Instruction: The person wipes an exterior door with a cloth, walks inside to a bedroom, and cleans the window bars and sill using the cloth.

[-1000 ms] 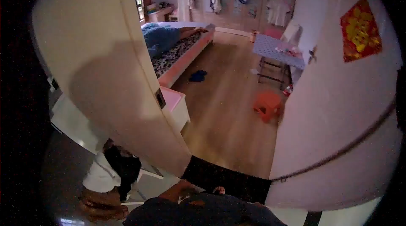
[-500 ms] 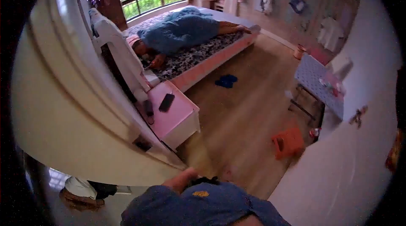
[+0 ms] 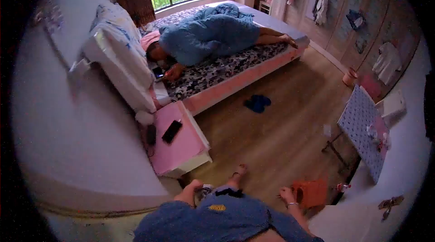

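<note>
My left hand point(image 3: 193, 187) is at the lower middle, in front of my blue shirt point(image 3: 190, 217). Its fingers are curled, and a small grey-and-white patterned thing, too blurred to name, shows right beside them. To the right, my right hand point(image 3: 286, 195) has a band at the wrist and loosely bent fingers, with nothing visible in it. It appears in front of an orange plastic stool point(image 3: 313, 192); I cannot tell whether they touch. One foot point(image 3: 239, 172) shows ahead on the wooden floor. A pink-topped nightstand point(image 3: 179, 149) with a dark phone point(image 3: 172, 131) on it stands ahead-left.
A person under a blue quilt point(image 3: 213, 31) lies on the bed point(image 3: 244, 76), a lit phone point(image 3: 158, 73) by their hand. Dark blue slippers point(image 3: 258, 103) lie on the floor. A patterned folding table point(image 3: 358, 124) stands at the right near the wardrobe point(image 3: 335, 29).
The view has shifted forward and turned left, and the pale door edge has left most of the left side. My right hand and one foot have come into view.
</note>
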The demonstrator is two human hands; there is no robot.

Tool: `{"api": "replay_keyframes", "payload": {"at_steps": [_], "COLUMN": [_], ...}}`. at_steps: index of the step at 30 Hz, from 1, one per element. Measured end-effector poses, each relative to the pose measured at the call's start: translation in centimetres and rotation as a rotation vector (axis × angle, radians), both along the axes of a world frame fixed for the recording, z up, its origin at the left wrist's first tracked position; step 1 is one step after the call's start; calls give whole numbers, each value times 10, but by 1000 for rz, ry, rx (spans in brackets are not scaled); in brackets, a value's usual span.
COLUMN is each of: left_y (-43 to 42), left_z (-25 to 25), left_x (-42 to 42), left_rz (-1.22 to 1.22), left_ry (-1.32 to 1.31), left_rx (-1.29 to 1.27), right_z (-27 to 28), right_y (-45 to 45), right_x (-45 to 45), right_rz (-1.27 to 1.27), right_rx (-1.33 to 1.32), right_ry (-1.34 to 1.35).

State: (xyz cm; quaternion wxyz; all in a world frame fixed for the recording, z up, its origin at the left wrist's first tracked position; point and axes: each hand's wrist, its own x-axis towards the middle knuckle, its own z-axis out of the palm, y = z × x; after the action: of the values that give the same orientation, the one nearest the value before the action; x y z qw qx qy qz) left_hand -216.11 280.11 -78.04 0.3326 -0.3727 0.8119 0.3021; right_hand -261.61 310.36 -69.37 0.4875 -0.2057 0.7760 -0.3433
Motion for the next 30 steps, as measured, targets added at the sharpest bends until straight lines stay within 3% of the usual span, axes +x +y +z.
{"api": "replay_keyframes", "payload": {"at_steps": [4, 8, 11, 13, 15, 17, 18, 19, 23, 30], "left_y": [-86, -180, -235, -257, -279, -293, -291, -292, -319, -397], "left_z": [6, 16, 15, 5, -9, -22, 10, 5, 20, 33], "left_x": [-60, -159, -251, -315, -378, -444, -469, -485, -551, -663], "left_rz": [-88, -205, -276, -321, -343, 227, 374, 387, -57, -200], "left_ry": [-90, -61, -6, 15, 32, 278, 287, 289, 135, 4], "left_rx": [28, -19, -69, -86, -107, -37, 82, 83, 114, 85], "right_z": [11, -3, -24, 1, 1, -1, -5, -7, -1, 31], "right_y": [-62, -80, -79, -95, -124, -138, -145, -152, -189, -272], "right_x": [-26, -82, -136, -162, -198, -230, -249, -270, -365, -532], "right_rz": [169, 116, -117, -432, -101, -69, -60, -53, -46, -91], "right_rx": [55, 142, 34, -97, 320, 348, 342, 338, 353, 347], "right_ry": [-31, -59, -243, -487, 161, 126, 85, 62, 23, -9]}}
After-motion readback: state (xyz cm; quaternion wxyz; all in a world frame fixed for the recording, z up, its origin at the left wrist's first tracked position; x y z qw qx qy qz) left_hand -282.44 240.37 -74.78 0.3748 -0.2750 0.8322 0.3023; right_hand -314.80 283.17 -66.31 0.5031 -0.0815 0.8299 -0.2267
